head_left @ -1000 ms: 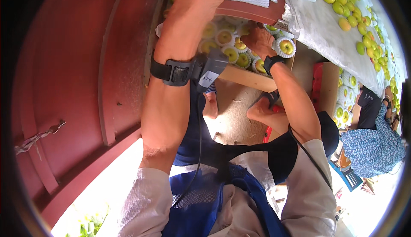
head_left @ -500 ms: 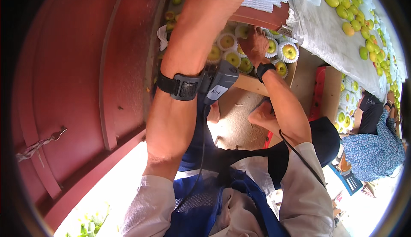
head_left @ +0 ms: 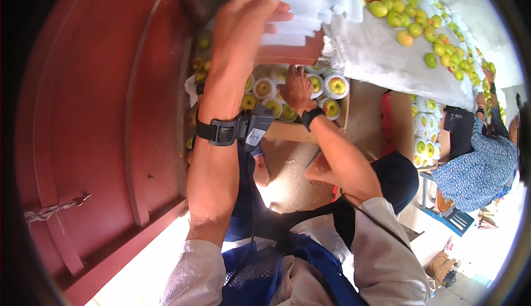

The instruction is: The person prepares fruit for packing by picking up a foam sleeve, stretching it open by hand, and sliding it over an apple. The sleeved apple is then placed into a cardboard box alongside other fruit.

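My left hand (head_left: pixel 249 18) hovers at or just above a stack of white foam net sleeves (head_left: pixel 301 16), its fingers bent to the right and apart; nothing shows in it. A black strap with a small grey device (head_left: pixel 257 126) sits on that forearm. My right hand (head_left: pixel 297 91), with a black band at the wrist, reaches into a cardboard box (head_left: pixel 293 133) of net-wrapped apples. Its thumb and fingers close around an apple (head_left: pixel 279 76) in the upper row, which they partly hide. Green-yellow wrapped apples (head_left: pixel 336 86) lie on both sides of that hand.
A red metal door (head_left: pixel 99 112) stands on the left. Loose apples (head_left: pixel 409 24) are spread over a white sheet (head_left: pixel 359 57) at the far right. Another box of wrapped apples (head_left: pixel 425 132) stands near a person in a blue patterned garment (head_left: pixel 470 162), by a blue stool (head_left: pixel 456 223).
The whole view has shifted, so the box and sheet appear further left and lower. My left hand now shows fully beside the foam sleeves. My right hand stays among the same apples.
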Available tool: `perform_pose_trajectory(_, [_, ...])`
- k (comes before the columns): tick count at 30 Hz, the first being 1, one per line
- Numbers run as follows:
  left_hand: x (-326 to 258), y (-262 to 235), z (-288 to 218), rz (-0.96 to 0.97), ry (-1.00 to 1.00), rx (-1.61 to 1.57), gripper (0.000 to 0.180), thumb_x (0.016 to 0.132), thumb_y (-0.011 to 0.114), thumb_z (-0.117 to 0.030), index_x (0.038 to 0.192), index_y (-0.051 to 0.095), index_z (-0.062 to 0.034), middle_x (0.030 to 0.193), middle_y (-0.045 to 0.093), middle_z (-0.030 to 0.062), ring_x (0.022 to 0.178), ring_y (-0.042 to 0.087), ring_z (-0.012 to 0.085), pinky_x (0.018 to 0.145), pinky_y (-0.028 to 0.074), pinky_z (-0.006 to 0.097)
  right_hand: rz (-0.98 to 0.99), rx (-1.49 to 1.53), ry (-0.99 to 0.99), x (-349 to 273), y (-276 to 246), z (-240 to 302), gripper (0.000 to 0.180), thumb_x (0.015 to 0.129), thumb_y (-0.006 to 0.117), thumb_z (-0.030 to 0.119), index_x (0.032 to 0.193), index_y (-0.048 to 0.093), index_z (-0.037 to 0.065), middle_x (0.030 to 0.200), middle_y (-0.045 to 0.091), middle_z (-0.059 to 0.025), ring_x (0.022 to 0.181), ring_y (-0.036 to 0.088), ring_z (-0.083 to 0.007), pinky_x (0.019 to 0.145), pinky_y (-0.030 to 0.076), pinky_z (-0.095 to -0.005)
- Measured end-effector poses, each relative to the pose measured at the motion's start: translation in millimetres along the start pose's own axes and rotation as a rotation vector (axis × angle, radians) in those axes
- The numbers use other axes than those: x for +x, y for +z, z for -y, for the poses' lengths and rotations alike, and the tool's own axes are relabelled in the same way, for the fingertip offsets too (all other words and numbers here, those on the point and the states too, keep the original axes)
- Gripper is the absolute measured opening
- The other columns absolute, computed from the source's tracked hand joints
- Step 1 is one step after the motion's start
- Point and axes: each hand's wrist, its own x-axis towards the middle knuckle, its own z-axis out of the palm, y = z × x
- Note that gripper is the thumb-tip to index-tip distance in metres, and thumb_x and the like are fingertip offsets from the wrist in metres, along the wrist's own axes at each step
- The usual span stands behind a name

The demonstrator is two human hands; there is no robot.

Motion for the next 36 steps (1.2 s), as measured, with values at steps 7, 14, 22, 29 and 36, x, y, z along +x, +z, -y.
perform_pose_trajectory(7, [9, 10, 10, 0.004, -0.046, -0.106, 0.027, 0.100, 0.064, -0.020, 0.119, 0.067, -0.0003, 0.106, 0.073, 0.0108, 0.098, 0.072, 0.0194, 0.075, 0.049, 0.026, -0.005, 0.303, 0.131, -69, -30, 15, 0.041, 0.086, 0.072, 0.020, 0.122, 0.064, 0.002, 0.121, 0.063, -0.0237, 0.106, 0.065, -0.0437, 0.089, 0.055, -0.0511])
perform_pose_trajectory(14, [17, 22, 12, -0.081, -0.032, -0.199, 0.021, 0.099, 0.060, -0.012, 0.115, 0.067, 0.0005, 0.100, 0.074, 0.0116, 0.090, 0.074, 0.0193, 0.068, 0.049, 0.027, -0.100, 0.577, 0.213, -100, -98, 33, 0.035, 0.088, 0.070, 0.015, 0.121, 0.068, 0.003, 0.109, 0.071, -0.0211, 0.099, 0.070, -0.0335, 0.086, 0.054, -0.0412])
perform_pose_trajectory(22, [13, 32, 15, -0.192, -0.053, -0.554, 0.026, 0.102, 0.057, -0.014, 0.124, 0.059, -0.0002, 0.105, 0.068, 0.0092, 0.096, 0.069, 0.0202, 0.074, 0.050, 0.029, -0.295, 0.698, 0.040, -79, -196, 19, 0.028, 0.092, 0.063, 0.011, 0.119, 0.067, 0.005, 0.106, 0.072, -0.0181, 0.093, 0.070, -0.0323, 0.083, 0.054, -0.0395])
perform_pose_trajectory(29, [7, 72, 18, -0.156, -0.182, -0.784, 0.027, 0.098, 0.067, -0.017, 0.120, 0.062, -0.0030, 0.104, 0.064, 0.0061, 0.097, 0.063, 0.0183, 0.077, 0.048, 0.032, -0.158, 0.678, 0.039, 42, -227, -100, 0.024, 0.086, 0.067, 0.017, 0.105, 0.073, 0.002, 0.094, 0.075, -0.0162, 0.091, 0.072, -0.0292, 0.082, 0.055, -0.0365])
perform_pose_trajectory(36, [3, 86, 27, -0.112, -0.251, -0.763, 0.026, 0.099, 0.064, -0.015, 0.122, 0.060, -0.0030, 0.100, 0.064, 0.0050, 0.092, 0.063, 0.0177, 0.075, 0.047, 0.031, -0.061, 0.843, 0.360, 94, -213, -123, 0.025, 0.083, 0.068, 0.019, 0.099, 0.075, 0.001, 0.095, 0.076, -0.0168, 0.095, 0.072, -0.0291, 0.085, 0.055, -0.0369])
